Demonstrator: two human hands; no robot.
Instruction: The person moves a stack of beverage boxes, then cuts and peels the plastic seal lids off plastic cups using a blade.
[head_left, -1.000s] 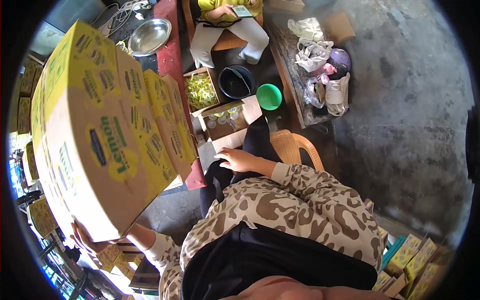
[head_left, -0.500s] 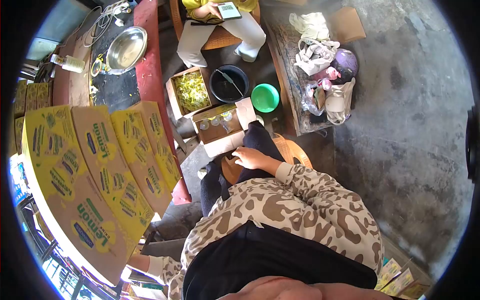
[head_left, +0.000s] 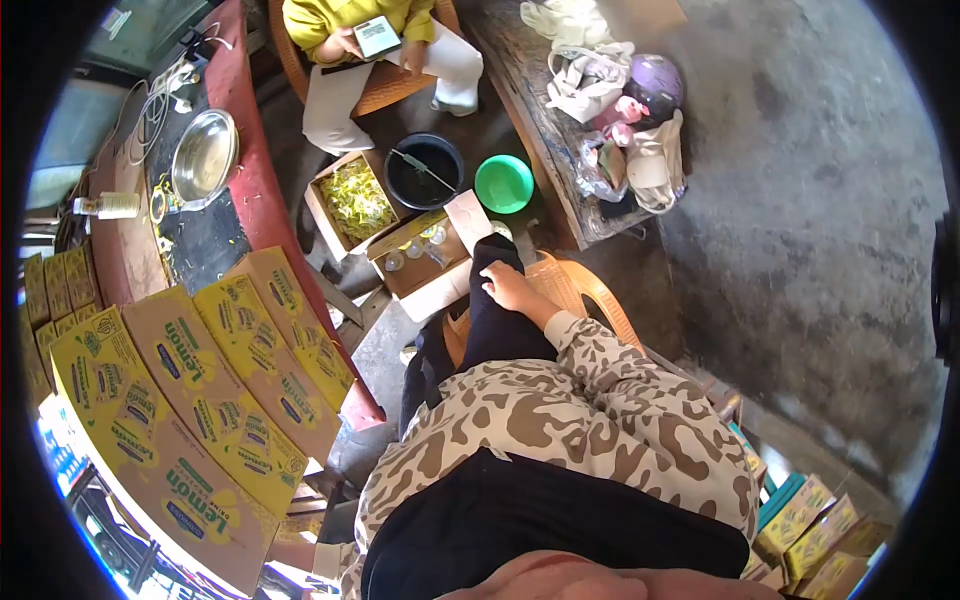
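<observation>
The nearest lemon drink carton [head_left: 195,480] stood at the lower left, its printed face turned up and its outer edge curving toward the bright view border; more cartons [head_left: 250,370] stood close beside it, ranged toward the red table edge [head_left: 262,205]. Between that edge and the wearer's legs lay a narrow strip of floor, while to the far right the grey floor [head_left: 800,220] spread wide. Farther along the tabletop were a metal basin [head_left: 204,155], a bottle [head_left: 108,206] and coiled cable [head_left: 150,125]. In front of the knees, an open box with clear cups [head_left: 432,296], a box of yellow-green pieces [head_left: 324,222], a black bucket [head_left: 418,178] and a green basin [head_left: 505,185] crowded together, with a seated person [head_left: 310,28] beyond and a bag-laden bench [head_left: 545,190] rightward. The left hand [head_left: 292,555] was mostly hidden behind the nearest carton, so whether its fingers gripped could not be told. The right hand [head_left: 508,284] rested on the thigh, fingers loosely curled, apparently holding nothing.
</observation>
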